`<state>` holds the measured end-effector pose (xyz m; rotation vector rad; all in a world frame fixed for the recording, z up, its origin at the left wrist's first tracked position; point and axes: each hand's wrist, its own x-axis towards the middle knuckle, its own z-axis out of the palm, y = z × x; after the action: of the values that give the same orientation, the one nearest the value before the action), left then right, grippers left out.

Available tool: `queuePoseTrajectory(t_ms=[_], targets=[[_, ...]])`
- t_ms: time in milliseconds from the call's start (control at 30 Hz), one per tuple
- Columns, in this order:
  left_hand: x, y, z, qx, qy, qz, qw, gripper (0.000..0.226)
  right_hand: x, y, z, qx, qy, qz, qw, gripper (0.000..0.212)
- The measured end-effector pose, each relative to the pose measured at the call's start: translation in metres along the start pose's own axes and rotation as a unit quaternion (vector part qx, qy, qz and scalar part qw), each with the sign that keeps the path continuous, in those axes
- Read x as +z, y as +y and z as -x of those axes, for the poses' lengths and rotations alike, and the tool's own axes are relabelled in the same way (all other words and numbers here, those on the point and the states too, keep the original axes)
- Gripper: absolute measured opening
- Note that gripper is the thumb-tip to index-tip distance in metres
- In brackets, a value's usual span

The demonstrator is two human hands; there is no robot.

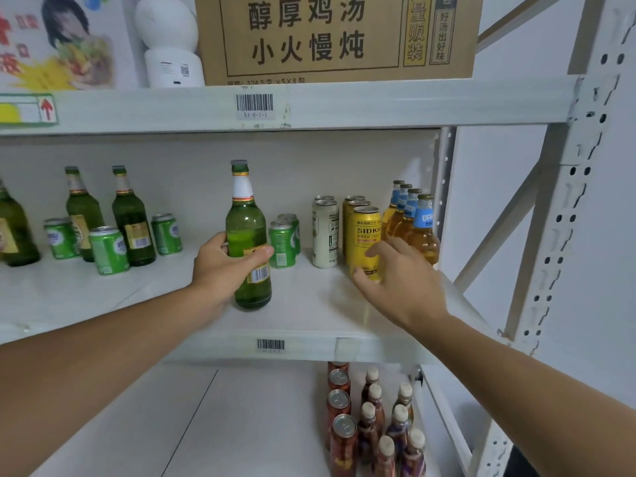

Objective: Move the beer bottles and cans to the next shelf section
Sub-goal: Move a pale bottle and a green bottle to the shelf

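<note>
Bottle of green glass (248, 235), tall and standing upright on the middle shelf (303, 304), is wrapped by the left hand (223, 266) around its lower body, thumb across the label and fingers behind. Its long axis runs straight up, and the cap stands well below the shelf beam above, so there is some room to lift it. Whether its base rests on the shelf or is just raised I cannot tell.

To the right of that hand stand two small green cans (284, 242), just beside the bottle, then a white can (325, 232), then a row of yellow cans (366, 239) and, against the end post, a row of amber bottles (413, 225). The right hand (399, 273) is spread with loose fingers at the front yellow can, fingertips at or near its lower side; it is not closed on it, and I cannot say whether it touches. That can is the nearest thing to the right hand and lies straight ahead of the palm.

To the left of the left hand is a broad bare stretch of shelf, and beyond it more green bottles (132, 218) and green cans (108, 249) already grouped together. My judgement is that the held bottle should travel that way, leftward, kept upright. The shelf's front edge lies close below both wrists, so anything set down should go well back from it.
</note>
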<state>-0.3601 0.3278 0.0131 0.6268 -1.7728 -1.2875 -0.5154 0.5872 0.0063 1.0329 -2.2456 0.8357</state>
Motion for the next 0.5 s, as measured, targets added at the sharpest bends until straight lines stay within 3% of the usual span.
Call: queuePoseTrajectory(t_ms=[167,367,500], targets=[[-0.018,-0.002,0.015,-0.008,0.019,-0.021,1.000,0.045,0.031,-0.030,0.005,-0.008,-0.152,-0.068,0.986,0.060],[-0.046,-0.009,0.012,-0.011,0.027,-0.041,0.999,0.051,0.058,-0.072,-0.004,-0.029,-0.175,-0.119,0.977,0.069],[-0.059,-0.017,-0.008,0.001,0.008,-0.032,0.999,0.045,0.080,-0.094,-0.020,-0.034,-0.188,-0.125,0.974,0.062]])
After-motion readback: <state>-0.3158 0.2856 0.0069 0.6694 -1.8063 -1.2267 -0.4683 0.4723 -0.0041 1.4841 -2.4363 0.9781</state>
